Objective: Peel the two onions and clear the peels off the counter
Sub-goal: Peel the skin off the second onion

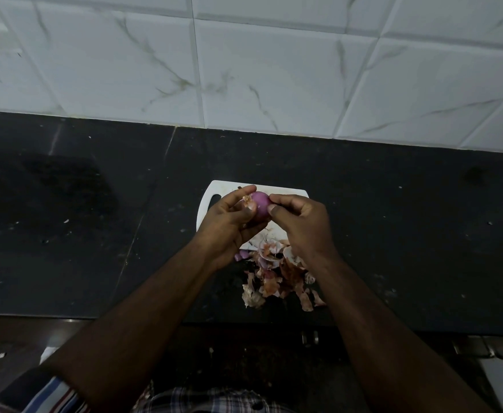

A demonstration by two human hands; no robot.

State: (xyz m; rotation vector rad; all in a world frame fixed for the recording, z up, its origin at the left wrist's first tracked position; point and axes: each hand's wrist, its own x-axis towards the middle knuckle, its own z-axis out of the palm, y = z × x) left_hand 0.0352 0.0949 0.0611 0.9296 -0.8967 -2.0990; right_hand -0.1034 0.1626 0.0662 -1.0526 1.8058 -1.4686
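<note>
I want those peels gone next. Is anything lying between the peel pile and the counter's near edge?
Nothing visible does. The heap of papery brown onion peels spills off the white plastic cutting board onto bare black stone counter, reaching almost to the front edge.

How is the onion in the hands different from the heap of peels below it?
The onion is smooth, round and purple; the peels are dry, ragged, brownish flakes. The onion is held up between the left hand and right hand; the peels lie loose, partly on the white board, partly on the dark counter. Both show some pinkish purple.
</note>
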